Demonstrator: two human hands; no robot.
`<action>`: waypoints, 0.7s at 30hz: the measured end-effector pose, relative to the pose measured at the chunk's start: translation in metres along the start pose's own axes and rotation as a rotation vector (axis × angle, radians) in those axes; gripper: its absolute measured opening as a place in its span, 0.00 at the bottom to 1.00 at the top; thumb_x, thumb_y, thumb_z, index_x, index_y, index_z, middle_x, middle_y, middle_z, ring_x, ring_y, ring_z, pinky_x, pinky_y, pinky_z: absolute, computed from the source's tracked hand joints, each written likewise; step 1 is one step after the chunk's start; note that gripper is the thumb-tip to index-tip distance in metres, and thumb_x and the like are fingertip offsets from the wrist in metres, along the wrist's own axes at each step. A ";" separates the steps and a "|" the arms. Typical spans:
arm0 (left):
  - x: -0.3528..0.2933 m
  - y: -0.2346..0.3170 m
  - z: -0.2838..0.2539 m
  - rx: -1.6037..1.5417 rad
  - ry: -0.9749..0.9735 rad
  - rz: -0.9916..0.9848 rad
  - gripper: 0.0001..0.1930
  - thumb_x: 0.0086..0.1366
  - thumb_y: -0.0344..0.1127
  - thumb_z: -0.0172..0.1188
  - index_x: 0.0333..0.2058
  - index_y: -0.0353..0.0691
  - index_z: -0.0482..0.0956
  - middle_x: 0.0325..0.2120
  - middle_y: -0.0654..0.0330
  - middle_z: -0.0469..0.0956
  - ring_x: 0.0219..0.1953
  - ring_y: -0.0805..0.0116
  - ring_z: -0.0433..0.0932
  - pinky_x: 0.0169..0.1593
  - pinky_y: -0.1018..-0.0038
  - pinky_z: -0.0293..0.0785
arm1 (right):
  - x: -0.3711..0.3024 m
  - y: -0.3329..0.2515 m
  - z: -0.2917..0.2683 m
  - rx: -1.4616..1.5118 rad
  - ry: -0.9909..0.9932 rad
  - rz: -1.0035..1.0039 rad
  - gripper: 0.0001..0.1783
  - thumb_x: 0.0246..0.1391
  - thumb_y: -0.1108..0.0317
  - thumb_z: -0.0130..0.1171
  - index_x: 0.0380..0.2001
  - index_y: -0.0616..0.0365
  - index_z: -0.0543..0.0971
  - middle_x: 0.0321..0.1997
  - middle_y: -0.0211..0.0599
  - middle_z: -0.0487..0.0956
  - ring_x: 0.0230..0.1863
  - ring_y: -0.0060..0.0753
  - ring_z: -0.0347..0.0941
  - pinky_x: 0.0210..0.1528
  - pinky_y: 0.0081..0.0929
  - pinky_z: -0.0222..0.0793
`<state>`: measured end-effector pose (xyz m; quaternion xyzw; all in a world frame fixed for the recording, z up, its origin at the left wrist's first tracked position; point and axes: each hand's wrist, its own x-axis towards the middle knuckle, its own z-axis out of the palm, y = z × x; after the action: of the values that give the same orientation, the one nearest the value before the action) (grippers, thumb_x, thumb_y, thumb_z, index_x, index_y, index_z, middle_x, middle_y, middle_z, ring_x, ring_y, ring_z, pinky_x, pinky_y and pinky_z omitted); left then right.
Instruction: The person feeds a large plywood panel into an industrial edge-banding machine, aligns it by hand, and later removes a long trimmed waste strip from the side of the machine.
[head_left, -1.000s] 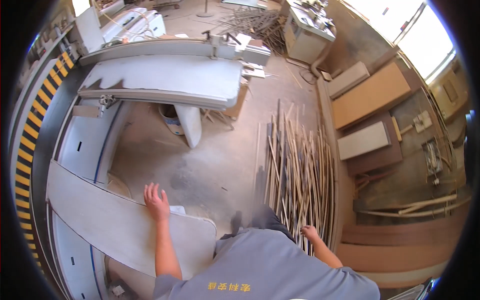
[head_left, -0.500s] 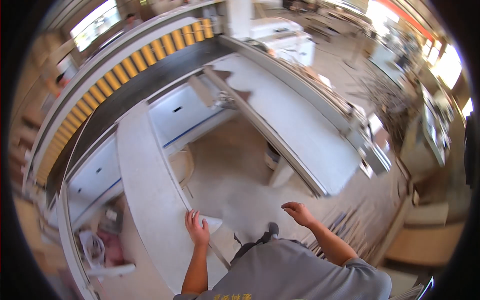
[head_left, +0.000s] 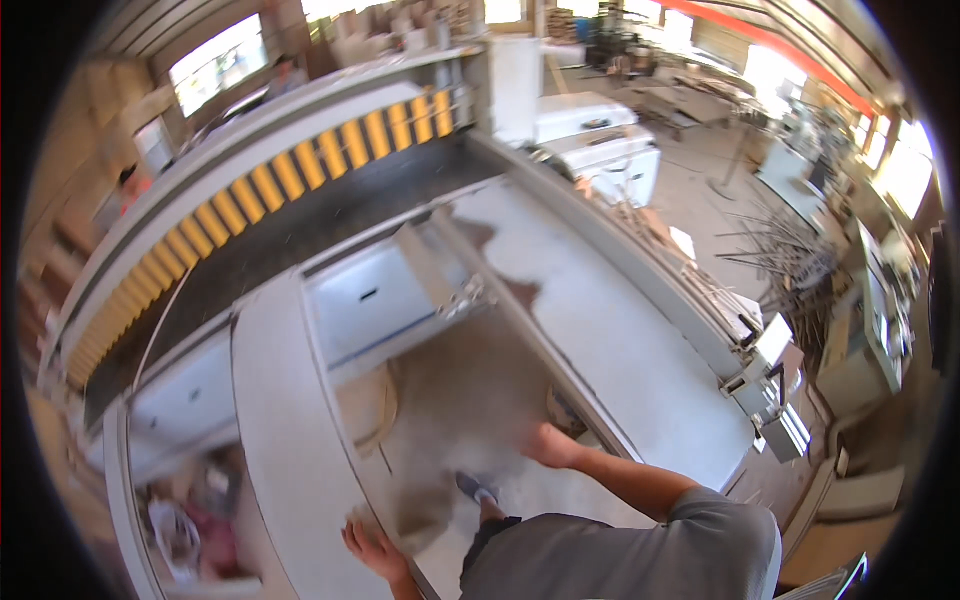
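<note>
Beside the long pale board [head_left: 285,440], keep left hand [head_left: 372,548] spread flat against its edge, right hand [head_left: 547,446] loose and empty, steadying from both sides.

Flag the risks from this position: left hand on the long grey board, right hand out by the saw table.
1. The left hand rests on only the near end of the long grey board; the free length could swing or tip.
2. The right hand hangs close to the sliding table's edge, a possible pinch or knock point.
3. The dusty floor near the shoe looks slippery.
</note>
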<state>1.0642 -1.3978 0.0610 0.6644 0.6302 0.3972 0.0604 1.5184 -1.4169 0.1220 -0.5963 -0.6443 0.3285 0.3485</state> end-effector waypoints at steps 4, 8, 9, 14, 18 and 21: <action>0.106 -0.007 0.064 -0.074 -0.052 -0.084 0.22 0.70 0.34 0.55 0.61 0.33 0.72 0.66 0.42 0.66 0.71 0.38 0.59 0.71 0.46 0.58 | 0.069 0.000 -0.027 -0.064 0.001 0.068 0.16 0.65 0.65 0.57 0.52 0.59 0.81 0.52 0.49 0.82 0.54 0.52 0.78 0.59 0.44 0.72; 0.222 -0.017 0.131 -0.102 -0.107 0.146 0.23 0.68 0.30 0.55 0.61 0.33 0.71 0.67 0.42 0.64 0.71 0.39 0.59 0.71 0.48 0.57 | 0.137 -0.002 -0.049 -0.049 0.168 0.081 0.15 0.64 0.65 0.58 0.51 0.58 0.82 0.50 0.48 0.82 0.55 0.49 0.78 0.58 0.42 0.73; 0.258 -0.016 0.146 -0.161 -0.113 0.168 0.23 0.68 0.29 0.55 0.61 0.32 0.70 0.67 0.42 0.64 0.71 0.39 0.60 0.72 0.48 0.57 | 0.157 -0.003 -0.051 -0.076 0.247 0.113 0.11 0.64 0.66 0.60 0.43 0.61 0.83 0.48 0.48 0.82 0.51 0.48 0.79 0.54 0.41 0.74; 0.373 -0.003 0.206 -0.244 -0.103 0.193 0.23 0.68 0.28 0.55 0.62 0.32 0.70 0.67 0.42 0.64 0.70 0.40 0.60 0.72 0.49 0.57 | 0.243 0.028 -0.063 -0.025 0.337 0.283 0.06 0.56 0.72 0.67 0.29 0.65 0.84 0.47 0.48 0.82 0.46 0.48 0.79 0.51 0.40 0.76; 0.440 -0.002 0.224 -0.126 -0.071 0.216 0.24 0.68 0.27 0.56 0.62 0.33 0.71 0.66 0.43 0.65 0.70 0.42 0.62 0.72 0.51 0.59 | 0.342 0.070 -0.075 0.012 0.540 0.181 0.16 0.50 0.82 0.63 0.44 0.60 0.82 0.60 0.51 0.76 0.70 0.53 0.67 0.69 0.41 0.64; 0.503 -0.004 0.228 -0.113 -0.063 0.143 0.24 0.68 0.28 0.57 0.62 0.34 0.71 0.66 0.44 0.67 0.69 0.43 0.64 0.71 0.52 0.60 | 0.423 0.091 -0.092 0.041 0.663 0.154 0.12 0.55 0.77 0.62 0.44 0.60 0.81 0.63 0.52 0.75 0.64 0.59 0.72 0.67 0.44 0.68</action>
<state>1.1437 -0.8558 0.1311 0.7156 0.5556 0.4140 0.0890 1.6260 -0.9880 0.1196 -0.7103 -0.4424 0.1550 0.5251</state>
